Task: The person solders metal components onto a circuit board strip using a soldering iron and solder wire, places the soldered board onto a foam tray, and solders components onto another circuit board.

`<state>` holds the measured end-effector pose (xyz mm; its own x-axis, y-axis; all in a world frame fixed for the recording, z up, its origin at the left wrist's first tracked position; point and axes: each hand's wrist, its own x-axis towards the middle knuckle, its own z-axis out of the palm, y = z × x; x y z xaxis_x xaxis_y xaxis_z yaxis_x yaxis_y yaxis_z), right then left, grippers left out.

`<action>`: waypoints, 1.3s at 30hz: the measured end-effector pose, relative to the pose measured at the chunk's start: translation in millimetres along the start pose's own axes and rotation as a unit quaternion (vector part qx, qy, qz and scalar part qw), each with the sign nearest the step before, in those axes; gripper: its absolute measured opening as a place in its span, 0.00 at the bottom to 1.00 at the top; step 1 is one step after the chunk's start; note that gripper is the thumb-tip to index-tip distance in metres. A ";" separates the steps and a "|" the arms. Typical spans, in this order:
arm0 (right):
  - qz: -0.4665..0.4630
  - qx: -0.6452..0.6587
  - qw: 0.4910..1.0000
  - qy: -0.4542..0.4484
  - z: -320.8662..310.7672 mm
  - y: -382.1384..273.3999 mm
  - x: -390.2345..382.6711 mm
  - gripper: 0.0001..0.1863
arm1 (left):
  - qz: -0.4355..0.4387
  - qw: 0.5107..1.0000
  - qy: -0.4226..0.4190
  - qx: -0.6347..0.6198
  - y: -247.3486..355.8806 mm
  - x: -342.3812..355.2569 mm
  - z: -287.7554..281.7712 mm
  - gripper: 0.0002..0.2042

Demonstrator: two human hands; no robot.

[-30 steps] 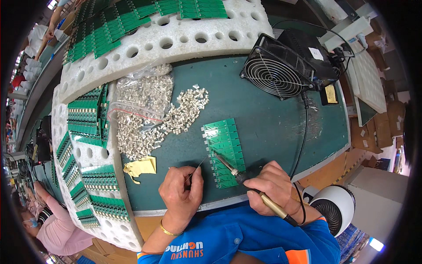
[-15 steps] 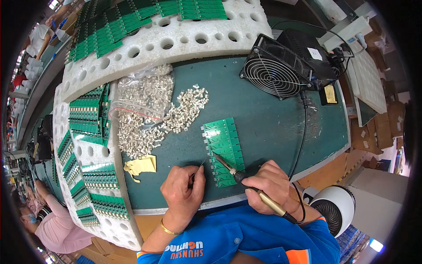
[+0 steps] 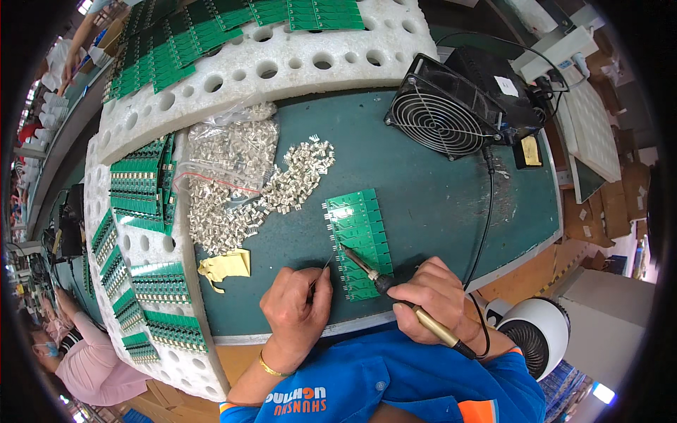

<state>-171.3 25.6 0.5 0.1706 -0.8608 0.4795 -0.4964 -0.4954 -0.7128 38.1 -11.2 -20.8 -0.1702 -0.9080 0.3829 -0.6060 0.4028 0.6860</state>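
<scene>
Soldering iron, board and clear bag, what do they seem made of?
Soldering iron: probably mostly metal, from the sheen on its gold handle. Board: likely resin laminate, glossy green with bright glare. Bag: seemingly thin plastic film, clear and creased, with parts showing through.

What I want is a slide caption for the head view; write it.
Right hand holds a soldering iron over a green circuit board; left hand pinches a thin wire.

Open tabletop (image 3: 434,204) right of the green board (image 3: 364,229); fan (image 3: 441,125) and cable (image 3: 491,185) bound it
</scene>
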 end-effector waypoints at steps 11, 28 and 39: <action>-0.001 -0.002 1.000 0.000 1.1 1.3 -2.0 0.16 | -0.006 1.000 0.002 -0.006 0.2 0.4 3.2 0.07; -0.002 -0.010 1.000 -0.012 -0.7 -4.0 -4.2 0.16 | -0.007 1.000 -0.001 -0.011 0.5 -1.8 4.0 0.07; 0.003 -0.018 1.000 -0.015 0.0 -7.7 -7.6 0.17 | -0.010 1.000 -0.006 -0.011 -1.1 -3.3 5.2 0.07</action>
<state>-168.8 36.0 2.4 0.1922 -0.8674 0.4591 -0.5271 -0.4858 -0.6972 35.3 -9.2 -26.0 -0.1686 -0.9170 0.3616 -0.5916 0.3876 0.7070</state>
